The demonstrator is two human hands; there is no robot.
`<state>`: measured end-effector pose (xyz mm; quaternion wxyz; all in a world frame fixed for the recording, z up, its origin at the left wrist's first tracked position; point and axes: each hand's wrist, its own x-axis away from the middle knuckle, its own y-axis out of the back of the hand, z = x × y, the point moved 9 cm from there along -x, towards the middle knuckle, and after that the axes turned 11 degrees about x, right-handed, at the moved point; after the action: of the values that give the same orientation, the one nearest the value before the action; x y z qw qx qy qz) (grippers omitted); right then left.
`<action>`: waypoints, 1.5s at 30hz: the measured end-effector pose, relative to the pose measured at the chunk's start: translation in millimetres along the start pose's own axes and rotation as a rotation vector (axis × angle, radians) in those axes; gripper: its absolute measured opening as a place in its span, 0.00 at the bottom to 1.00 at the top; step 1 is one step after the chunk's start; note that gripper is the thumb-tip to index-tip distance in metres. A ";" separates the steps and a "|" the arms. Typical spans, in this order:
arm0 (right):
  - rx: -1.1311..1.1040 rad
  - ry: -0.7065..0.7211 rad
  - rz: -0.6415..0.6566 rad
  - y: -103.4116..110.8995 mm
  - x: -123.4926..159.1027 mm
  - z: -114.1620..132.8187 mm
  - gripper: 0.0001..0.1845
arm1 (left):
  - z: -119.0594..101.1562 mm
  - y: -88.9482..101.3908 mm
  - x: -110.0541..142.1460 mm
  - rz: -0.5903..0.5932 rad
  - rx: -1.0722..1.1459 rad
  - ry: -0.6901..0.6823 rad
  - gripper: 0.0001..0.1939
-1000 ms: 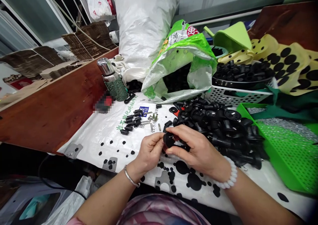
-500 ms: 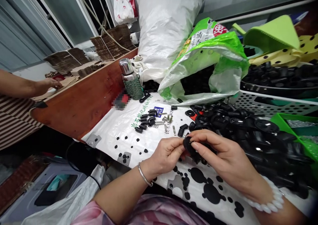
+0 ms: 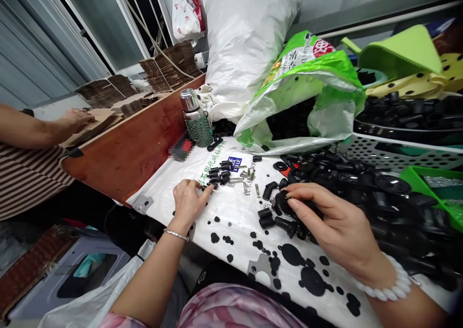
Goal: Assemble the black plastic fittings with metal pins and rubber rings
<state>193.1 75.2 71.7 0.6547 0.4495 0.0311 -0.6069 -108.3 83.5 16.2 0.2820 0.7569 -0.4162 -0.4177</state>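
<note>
My right hand point(image 3: 333, 222) pinches a round black plastic part point(image 3: 281, 203) between thumb and fingertips, at the left edge of a heap of glossy black parts point(image 3: 383, 188). My left hand point(image 3: 188, 202) is apart from it, at the near left end of a group of small black cylinders point(image 3: 220, 173). Its thumb and index finger close around one small cylinder point(image 3: 209, 186), partly hidden by the fingers. Several thin metal strips point(image 3: 249, 174) lie right of this group. More black cylindrical pieces point(image 3: 266, 218) lie below the round part.
A steel flask point(image 3: 197, 118) stands by the wooden board point(image 3: 144, 140). Behind are a green-and-white bag point(image 3: 307, 87) and a large white sack point(image 3: 246, 38). A green tray point(image 3: 427, 185) stands at right. Another person's hand point(image 3: 74, 120) rests on cardboard at left.
My left hand has left the round black part and moved left to the small cylinders. My right hand still holds the part. The whole view has shifted slightly.
</note>
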 end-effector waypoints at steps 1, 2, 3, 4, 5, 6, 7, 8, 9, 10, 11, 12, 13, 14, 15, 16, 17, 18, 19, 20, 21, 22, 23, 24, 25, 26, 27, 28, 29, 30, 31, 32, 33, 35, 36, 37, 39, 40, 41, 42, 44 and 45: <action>0.003 0.011 -0.001 -0.6 -0.3 0.8 0.04 | 0.2 -2.2 0.1 0.016 0.017 -0.005 0.19; 0.007 0.015 -0.004 -0.6 -0.8 0.8 0.04 | -1.7 -3.5 0.8 0.028 0.040 -0.016 0.17; 0.012 0.015 -0.010 -0.2 -1.4 0.3 0.04 | -4.8 -4.4 2.2 0.039 0.063 -0.026 0.16; 0.018 0.012 -0.018 0.7 -2.0 -0.6 0.04 | -8.6 -4.9 4.2 0.048 0.088 -0.037 0.14; 0.024 0.008 -0.024 1.5 -2.5 -1.5 0.04 | -13.0 -5.2 6.8 0.059 0.117 -0.049 0.12; 0.030 0.006 -0.027 1.8 -2.9 -2.2 0.04 | -17.9 -5.8 10.0 0.074 0.148 -0.063 0.09; 0.031 0.006 -0.030 2.1 -3.1 -2.5 0.04 | -23.3 -6.9 13.9 0.093 0.181 -0.079 0.07; 0.028 0.008 -0.031 1.8 -3.0 -2.4 0.04 | -29.0 -8.7 18.2 0.117 0.213 -0.096 0.06; 0.020 0.012 -0.031 1.2 -2.7 -1.8 0.04 | -35.1 -10.9 23.0 0.143 0.241 -0.114 0.06; 0.010 0.017 -0.028 0.1 -2.3 -1.0 0.04 | -41.6 -13.9 27.9 0.172 0.277 -0.131 0.06; -0.001 0.022 -0.022 -1.3 -1.8 -0.1 0.05 | -48.2 -17.1 32.8 0.200 0.330 -0.144 0.06; -0.012 0.025 -0.014 -3.0 -1.3 0.8 0.05 | -54.8 -20.7 37.4 0.231 0.408 -0.151 0.06; -0.021 0.028 -0.003 -4.9 -0.9 1.7 0.05 | -61.4 -24.4 41.5 0.263 0.518 -0.148 0.07; -0.028 0.031 0.007 -6.5 -0.6 2.6 0.05 | -67.8 -28.0 45.2 0.291 0.640 -0.137 0.07; -0.035 0.034 0.015 -7.7 -0.5 3.5 0.05 | -73.7 -31.6 48.3 0.318 0.761 -0.117 0.07; -0.041 0.039 0.022 -8.6 -0.5 4.6 0.05 | -79.2 -34.9 51.0 0.341 0.865 -0.096 0.07; -0.047 0.045 0.026 -9.0 -0.6 5.7 0.05 | -84.6 -37.7 53.3 0.360 0.937 -0.080 0.07; -0.051 0.050 0.028 -9.0 -0.8 6.8 0.05 | -89.9 -40.1 55.5 0.381 0.983 -0.071 0.08; -0.054 0.055 0.030 -8.9 -1.0 7.8 0.05 | -95.3 -41.8 57.7 0.403 1.004 -0.076 0.08; -0.057 0.060 0.032 -8.8 -1.1 9.0 0.05 | -100.6 -42.5 59.7 0.421 1.002 -0.094 0.08; -0.061 0.066 0.032 -8.3 -1.2 10.3 0.05 | -105.4 -42.1 61.4 0.432 0.981 -0.122 0.08; -0.066 0.073 0.030 -7.7 -1.1 11.8 0.06 | -109.6 -40.9 63.1 0.436 0.949 -0.156 0.08; -0.074 0.085 0.028 -6.9 -1.0 13.7 0.06 | -113.1 -39.5 64.6 0.438 0.911 -0.191 0.08; -0.084 0.099 0.024 -6.1 -0.7 15.8 0.07 | -115.9 -37.7 66.0 0.434 0.876 -0.226 0.09; -0.094 0.113 0.021 -5.3 -0.4 17.9 0.07 | -118.1 -35.7 67.2 0.426 0.844 -0.257 0.11; -0.104 0.126 0.018 -4.7 0.0 19.7 0.07 | -120.0 -34.0 68.3 0.417 0.816 -0.286 0.13; -0.110 0.140 0.017 -4.3 0.3 21.4 0.08 | -121.8 -32.4 69.4 0.410 0.790 -0.314 0.16; -0.109 0.152 0.020 -4.5 0.7 22.7 0.08 | -123.6 -31.1 70.4 0.403 0.763 -0.341 0.17; -0.100 0.166 0.024 -5.0 1.1 24.0 0.08 | -125.3 -29.9 71.2 0.396 0.736 -0.365 0.19; -0.084 0.184 0.030 -6.1 1.5 25.5 0.08 | -127.0 -28.8 71.8 0.389 0.711 -0.386 0.19; -0.066 0.206 0.038 -7.7 2.1 27.3 0.08 | -128.7 -27.4 72.1 0.383 0.693 -0.404 0.19; -0.047 0.232 0.050 -10.0 2.8 29.5 0.08 | -130.4 -25.9 72.2 0.378 0.683 -0.418 0.19; -0.030 0.261 0.065 -12.7 3.7 31.9 0.08 | -132.0 -23.9 71.9 0.371 0.682 -0.429 0.19; -0.010 0.317 0.093 -18.0 5.9 36.7 0.08 | -134.5 -18.9 70.7 0.357 0.692 -0.437 0.19; -0.006 0.336 0.104 -20.0 6.9 38.3 0.08 | -134.8 -16.4 69.6 0.351 0.706 -0.429 0.18; -0.005 0.346 0.110 -21.3 7.6 39.1 0.09 | -134.3 -14.1 68.2 0.346 0.729 -0.410 0.17; -0.014 0.335 0.109 -21.4 7.8 37.7 0.09 | -131.5 -11.8 65.2 0.351 0.804 -0.346 0.14; -0.023 0.317 0.107 -20.9 7.4 35.8 0.08 | -129.6 -12.1 64.1 0.363 0.851 -0.308 0.13; -0.033 0.300 0.107 -20.2 6.9 33.9 0.08 | -127.8 -13.5 63.3 0.380 0.899 -0.269 0.12; -0.043 0.286 0.110 -19.8 6.4 32.4 0.07 | -126.2 -16.0 63.0 0.405 0.949 -0.231 0.12; -0.052 0.278 0.123 -19.7 5.6 31.3 0.06 | -123.9 -23.8 63.8 0.472 1.045 -0.152 0.12; -0.048 0.279 0.131 -20.0 5.3 31.7 0.07 | -123.2 -28.0 64.8 0.507 1.087 -0.115 0.12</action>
<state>162.0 54.1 76.4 0.6928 0.5148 0.1071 -0.4936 29.3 51.1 29.3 -0.0774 0.6459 -0.7522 -0.1050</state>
